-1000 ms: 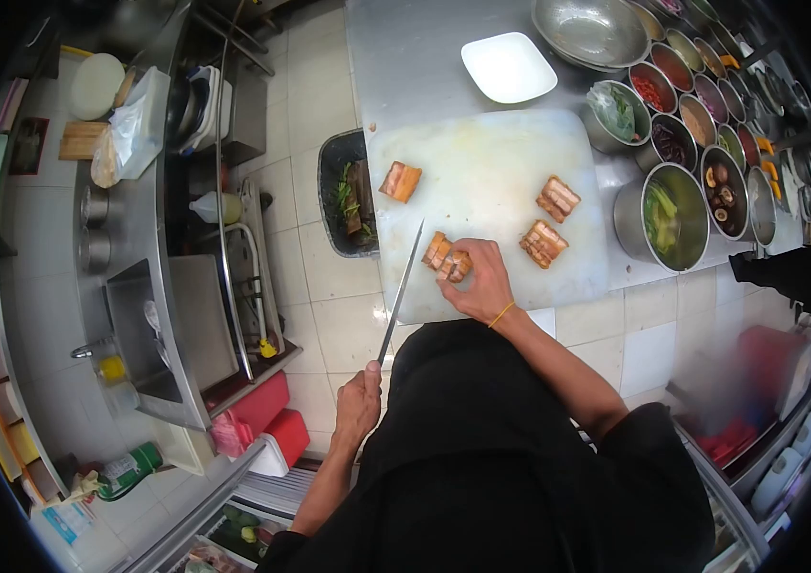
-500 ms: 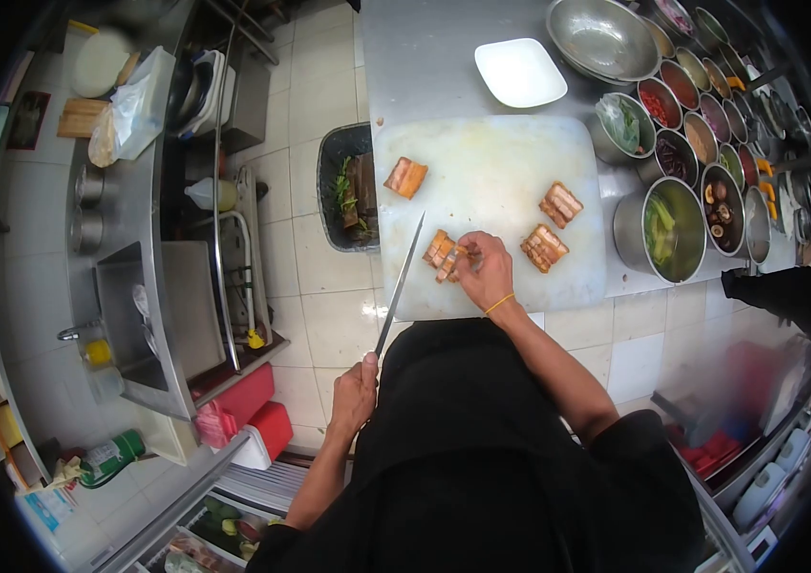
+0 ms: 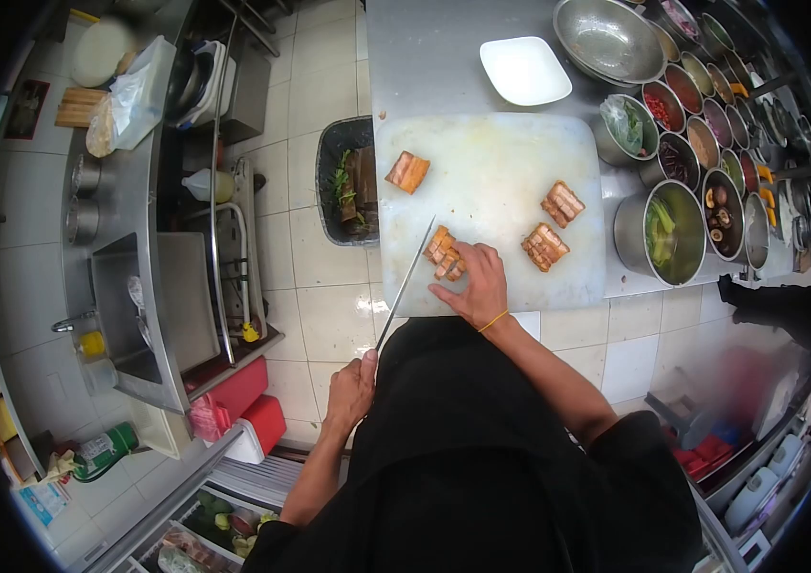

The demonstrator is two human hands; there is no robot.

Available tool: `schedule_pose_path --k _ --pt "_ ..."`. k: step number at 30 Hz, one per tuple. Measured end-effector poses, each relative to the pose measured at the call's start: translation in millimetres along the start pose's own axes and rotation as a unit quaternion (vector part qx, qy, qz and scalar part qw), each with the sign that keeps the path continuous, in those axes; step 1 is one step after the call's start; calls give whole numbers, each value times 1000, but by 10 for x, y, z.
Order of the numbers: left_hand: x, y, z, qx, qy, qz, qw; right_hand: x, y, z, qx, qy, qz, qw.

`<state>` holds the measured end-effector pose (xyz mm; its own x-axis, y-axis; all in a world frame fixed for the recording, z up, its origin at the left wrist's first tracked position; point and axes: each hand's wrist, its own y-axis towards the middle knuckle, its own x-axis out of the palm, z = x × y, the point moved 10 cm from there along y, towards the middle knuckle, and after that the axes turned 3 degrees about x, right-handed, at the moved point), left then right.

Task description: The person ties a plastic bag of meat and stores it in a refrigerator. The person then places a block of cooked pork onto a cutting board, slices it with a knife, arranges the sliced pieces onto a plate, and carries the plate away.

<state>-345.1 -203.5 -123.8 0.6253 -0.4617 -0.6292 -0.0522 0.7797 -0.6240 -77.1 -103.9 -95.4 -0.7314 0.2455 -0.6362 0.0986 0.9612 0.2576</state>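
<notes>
A white cutting board [image 3: 491,153] lies on the steel counter. Near its front edge sits a sliced block of browned pork belly [image 3: 442,254], and my right hand [image 3: 477,285] presses down on it with the fingers over its near side. My left hand [image 3: 352,387] grips the handle of a long knife [image 3: 407,279], whose blade slants up with its tip against the left side of that block. Three other pork blocks rest on the board: one at the far left [image 3: 407,172] and two at the right [image 3: 561,202], [image 3: 544,245].
A white plate [image 3: 525,70] and a steel bowl [image 3: 608,38] sit behind the board. Several ingredient tubs [image 3: 702,124] and a pot of greens [image 3: 673,229] line the right. A bin [image 3: 348,191] stands on the floor, a sink [image 3: 133,315] at left. Another person's sleeve [image 3: 778,306] shows at right.
The knife blade has swung right until its tip meets the pork block. My right hand has settled flatter onto the block after adjusting its slices.
</notes>
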Motion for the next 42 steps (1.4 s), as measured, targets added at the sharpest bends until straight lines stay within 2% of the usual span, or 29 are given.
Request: schedule_pose_path --k 6,20,30,33,36,40,42 --pt "-90 -44 103 -12 51 -37 998 38 29 119 4 63 20 998" --pt "-107 -6 17 -8 77 -62 995 64 79 251 47 89 2 995" --pt "121 65 349 27 97 -147 984 -350 -129 320 109 -8 9 994" --pt "30 71 397 34 103 -133 985 -369 -93 214 109 -34 7 993" --pt "-18 83 355 29 93 -129 987 -474 20 49 84 -103 34 991" --pt "-103 62 -12 -1 -13 -76 997 -504 489 -161 -1 -54 69 996" --pt "-220 17 -254 -62 -73 -38 995 -179 879 -276 -72 -69 -29 995"
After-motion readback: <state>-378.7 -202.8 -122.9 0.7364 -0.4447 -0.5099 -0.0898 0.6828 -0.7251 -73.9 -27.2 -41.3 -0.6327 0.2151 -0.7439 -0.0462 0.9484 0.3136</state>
